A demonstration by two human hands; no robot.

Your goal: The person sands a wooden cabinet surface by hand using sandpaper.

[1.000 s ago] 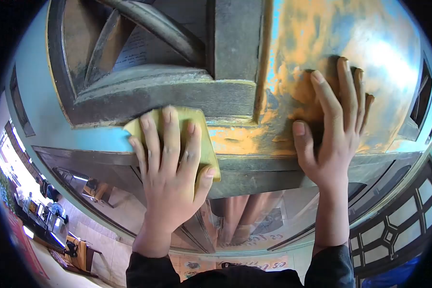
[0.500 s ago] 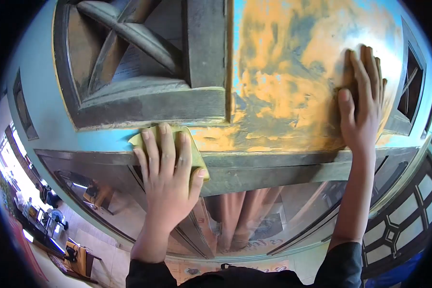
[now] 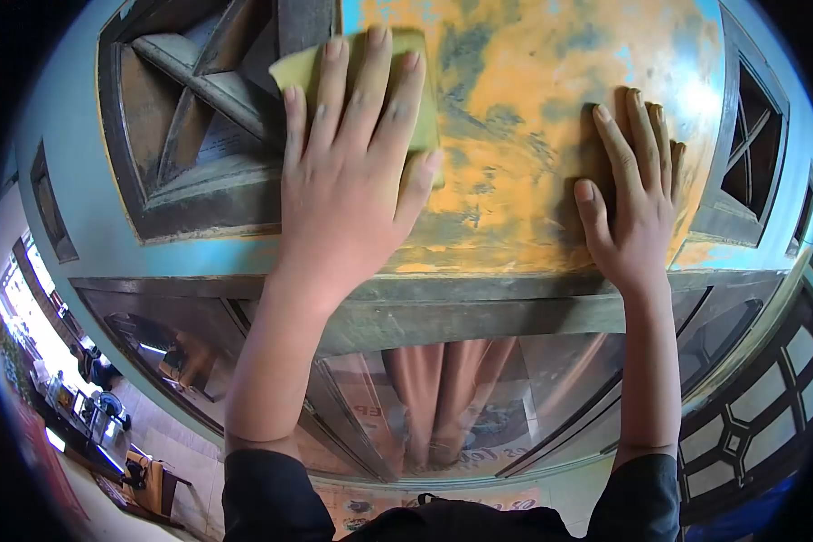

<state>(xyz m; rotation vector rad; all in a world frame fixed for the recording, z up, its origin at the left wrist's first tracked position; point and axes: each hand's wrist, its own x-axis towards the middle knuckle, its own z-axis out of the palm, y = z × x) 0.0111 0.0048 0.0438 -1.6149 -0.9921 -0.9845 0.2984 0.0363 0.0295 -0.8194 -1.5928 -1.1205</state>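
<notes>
My left hand [image 3: 343,194] presses a folded yellow sheet of sandpaper [image 3: 427,113] flat against the upright surface, its fingers lying over the sheet and the thumb by its right edge. The sheet overlaps the dark wooden frame and the left side of a wall panel [image 3: 506,181] with patchy orange, grey and blue paint. Further right, my right hand [image 3: 640,221] rests on the same panel with fingers spread and nothing in it.
A dark lattice vent [image 3: 199,81] is at upper left and a similar vent [image 3: 750,135] at right. Below the panel runs a dark wooden beam [image 3: 479,312] above glass with a brown curtain [image 3: 443,397] behind it. A wooden chair [image 3: 158,488] stands at lower left.
My left hand has slid the sandpaper up and to the right, from the lower beam to beside the vent frame. The right hand appears slightly further left in view, still on the panel.
</notes>
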